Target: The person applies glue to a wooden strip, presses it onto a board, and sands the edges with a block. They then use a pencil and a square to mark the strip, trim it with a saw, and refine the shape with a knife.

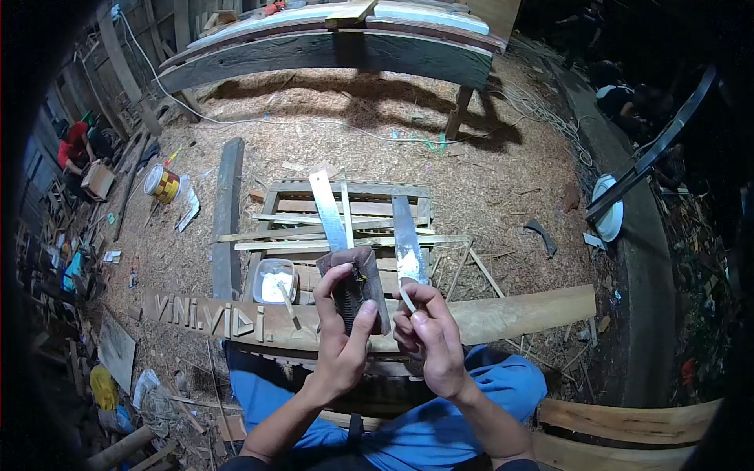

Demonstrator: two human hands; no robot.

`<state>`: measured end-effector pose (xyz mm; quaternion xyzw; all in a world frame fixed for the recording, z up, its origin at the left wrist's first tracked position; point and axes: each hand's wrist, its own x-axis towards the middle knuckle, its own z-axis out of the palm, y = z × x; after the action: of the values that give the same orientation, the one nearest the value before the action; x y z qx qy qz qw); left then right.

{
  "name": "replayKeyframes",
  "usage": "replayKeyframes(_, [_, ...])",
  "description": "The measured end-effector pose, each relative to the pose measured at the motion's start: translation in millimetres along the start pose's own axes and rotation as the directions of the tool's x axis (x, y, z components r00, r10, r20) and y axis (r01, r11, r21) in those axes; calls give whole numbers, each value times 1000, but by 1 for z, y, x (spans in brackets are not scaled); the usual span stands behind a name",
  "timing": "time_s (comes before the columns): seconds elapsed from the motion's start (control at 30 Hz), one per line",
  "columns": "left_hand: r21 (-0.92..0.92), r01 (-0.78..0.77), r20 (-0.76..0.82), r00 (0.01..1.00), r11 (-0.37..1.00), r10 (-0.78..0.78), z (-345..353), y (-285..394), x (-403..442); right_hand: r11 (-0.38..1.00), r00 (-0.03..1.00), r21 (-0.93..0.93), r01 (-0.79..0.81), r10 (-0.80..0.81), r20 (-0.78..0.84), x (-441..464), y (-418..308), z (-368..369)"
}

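Observation:
My left hand is closed around a brown folded sheet with a dark inner face; it looks like worn sandpaper. Beside it, my right hand pinches a small pale wooden piece between thumb and fingers; its full shape is partly hidden. Below both hands lies a long curved plank with raised letters reading "VINI.VIDI." at its left part. A plastic tub of white paste stands just behind the plank, with a stick leaning out of it. A metal blade with white smears lies behind my right hand.
A slatted wooden pallet carries thin strips and another flat metal blade. Further back stands a workbench. A paint bucket sits at left, near a grey beam. Sawdust covers the ground; people work at both sides.

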<state>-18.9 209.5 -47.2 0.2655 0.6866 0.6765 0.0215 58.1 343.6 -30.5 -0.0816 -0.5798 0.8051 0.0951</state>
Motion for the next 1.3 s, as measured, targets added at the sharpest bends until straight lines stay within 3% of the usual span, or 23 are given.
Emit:
replayKeyframes(0.33, [11, 5, 13, 1000, 1000, -5, 6, 0, 2, 978, 990, -158, 139, -132, 51, -1, -4, -8])
replayKeyframes(0.4, [-3, 25, 24, 999, 1000, -25, 6, 2, 3, 940, 982, -287, 182, -191, -4, 4, -7, -4])
replayKeyframes(0.53, [-58, 29, -1, 1000, 998, -29, 5, 0, 1, 942, 989, -319, 108, -133, -58, 17, 6, -5])
replayKeyframes(0.6, [-64, 26, -15, 1000, 998, -27, 4, 0, 1, 837, 920, -449, 313, -385, -77, 25, 17, -4])
replayKeyframes(0.73, [-28, 34, -22, 999, 999, -34, -1, 3, -3, 843, 907, -431, 320, -405, -119, 32, 25, -5])
replayKeyframes(0.93, [-123, 83, -28, 996, 989, -87, -3, 10, -5, 906, 971, -404, 128, -196, -133, 29, 24, -3])
replayKeyframes(1.0, [-67, 76, -28, 997, 995, -78, -5, 9, -5, 906, 958, -364, 214, -268, -103, 27, 28, -4])
replayKeyframes(1.13, [-17, 15, -41, 999, 1000, -16, -5, 4, -5, 907, 967, -370, 202, -245, -70, 21, 20, -10])
replayKeyframes(1.2, [-46, 18, -27, 999, 999, -19, -5, 4, -3, 806, 935, -495, 323, -352, 37, 22, 17, -11])
replayKeyframes(1.3, [-11, 77, -2, 997, 997, -77, -8, 7, -2, 766, 899, -523, 374, -438, 2, 24, 26, -2])
